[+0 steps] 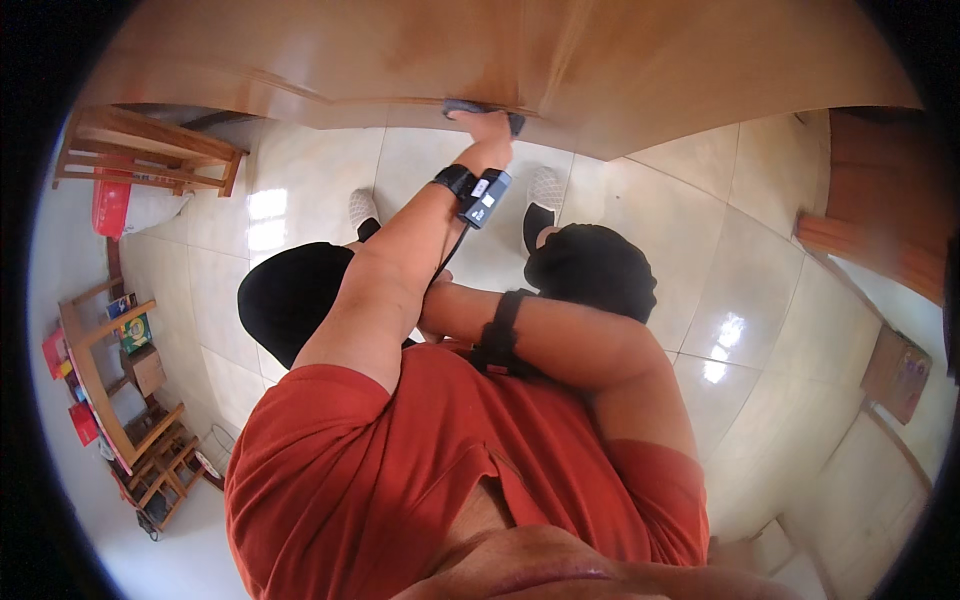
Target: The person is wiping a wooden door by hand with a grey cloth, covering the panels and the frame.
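My left arm reaches forward to a large varnished wooden panel (420, 45), perhaps a door or a furniture front. My left hand (487, 126) holds a dark grey cloth (469, 106) against the panel, close to a raised moulding; its fingers are partly hidden. A black strap with a small cabled device (485, 199) sits on that wrist. My right arm is bent across my body, and my right hand (435, 311) lies beside the left elbow, mostly hidden behind it. Whether it holds anything cannot be seen. Another black strap (504, 330) circles the right forearm.
A wooden stool or bench (150, 150) stands at the left with a red plastic container (111, 202) by it. Farther down the left side is a wooden rack (97, 375) with boxes. Brown wooden furniture (877, 202) stands at the right. The floor has glossy tiles (675, 225).
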The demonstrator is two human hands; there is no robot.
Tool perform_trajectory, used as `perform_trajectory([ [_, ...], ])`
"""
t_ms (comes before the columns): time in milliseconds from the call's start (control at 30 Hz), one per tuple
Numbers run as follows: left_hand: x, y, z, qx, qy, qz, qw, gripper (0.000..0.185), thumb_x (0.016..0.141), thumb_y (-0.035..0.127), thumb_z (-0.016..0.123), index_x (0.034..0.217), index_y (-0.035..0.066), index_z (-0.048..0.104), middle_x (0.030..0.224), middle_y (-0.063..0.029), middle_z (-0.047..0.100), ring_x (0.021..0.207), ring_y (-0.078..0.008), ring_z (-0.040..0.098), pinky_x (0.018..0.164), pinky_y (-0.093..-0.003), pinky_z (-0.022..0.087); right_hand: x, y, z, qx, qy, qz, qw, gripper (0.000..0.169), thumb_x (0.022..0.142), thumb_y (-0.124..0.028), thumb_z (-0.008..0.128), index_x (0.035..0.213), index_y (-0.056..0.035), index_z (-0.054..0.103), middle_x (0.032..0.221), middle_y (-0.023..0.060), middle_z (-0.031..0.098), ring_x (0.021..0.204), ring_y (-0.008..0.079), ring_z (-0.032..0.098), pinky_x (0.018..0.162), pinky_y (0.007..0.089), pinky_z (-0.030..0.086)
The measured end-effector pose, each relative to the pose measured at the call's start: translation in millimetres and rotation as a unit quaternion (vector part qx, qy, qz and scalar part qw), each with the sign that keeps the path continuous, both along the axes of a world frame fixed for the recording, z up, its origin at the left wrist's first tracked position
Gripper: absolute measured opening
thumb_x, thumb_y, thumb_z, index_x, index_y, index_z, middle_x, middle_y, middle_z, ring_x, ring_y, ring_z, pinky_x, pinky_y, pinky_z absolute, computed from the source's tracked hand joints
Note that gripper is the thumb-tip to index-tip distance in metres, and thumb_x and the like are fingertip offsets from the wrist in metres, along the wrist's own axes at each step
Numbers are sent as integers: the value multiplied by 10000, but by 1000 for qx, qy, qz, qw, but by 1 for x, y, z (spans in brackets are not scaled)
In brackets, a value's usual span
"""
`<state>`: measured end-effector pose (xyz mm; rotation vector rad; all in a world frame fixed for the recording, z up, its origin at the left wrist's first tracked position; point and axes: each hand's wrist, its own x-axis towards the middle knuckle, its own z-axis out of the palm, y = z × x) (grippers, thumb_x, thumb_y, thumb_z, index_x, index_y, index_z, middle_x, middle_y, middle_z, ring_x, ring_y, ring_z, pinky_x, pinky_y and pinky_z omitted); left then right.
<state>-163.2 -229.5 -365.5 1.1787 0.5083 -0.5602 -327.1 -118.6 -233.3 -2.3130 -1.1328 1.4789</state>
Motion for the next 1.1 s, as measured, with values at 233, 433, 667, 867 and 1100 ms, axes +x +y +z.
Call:
perform_trajectory([
  [233,-36,-47,12,-169,134,-96,972,426,862,165,571,1220,121,345,1138,-119,497,942,-260,542,725,-423,485,-14,-18,2,31,18,-23,999,547,700,-353,681,1219,-216,576,1172,-1,604,1067,223,585,811,426,466],
  [433,-36,-42,23,-227,160,-96,956,303,868,136,560,1128,70,421,1043,-122,530,881,-262,552,716,-424,487,-19,-26,2,50,12,-37,998,505,702,-316,664,1189,-207,593,1139,6,617,1043,222,596,792,418,474],
  [667,-35,-41,106,-238,33,-120,963,186,875,96,542,1036,14,496,948,-132,561,823,-268,561,709,-422,489,-7,-19,-3,35,-30,-48,998,458,704,-272,645,1155,-197,612,1101,15,633,1014,220,609,768,409,483],
  [867,-44,-18,279,-314,-3,-111,943,203,887,25,467,1070,-63,472,1027,-201,549,901,-317,564,760,-446,498,19,-2,-15,54,-113,-64,990,422,706,-235,628,1126,-188,629,1068,23,646,990,219,620,749,401,491],
  [1100,-55,18,431,-465,-95,-169,864,384,908,67,384,1266,-70,404,1229,-269,435,1016,-342,536,827,-422,486,37,9,0,29,-148,-56,987,385,709,-191,608,1091,-177,648,1030,31,662,961,218,633,726,391,500],
])
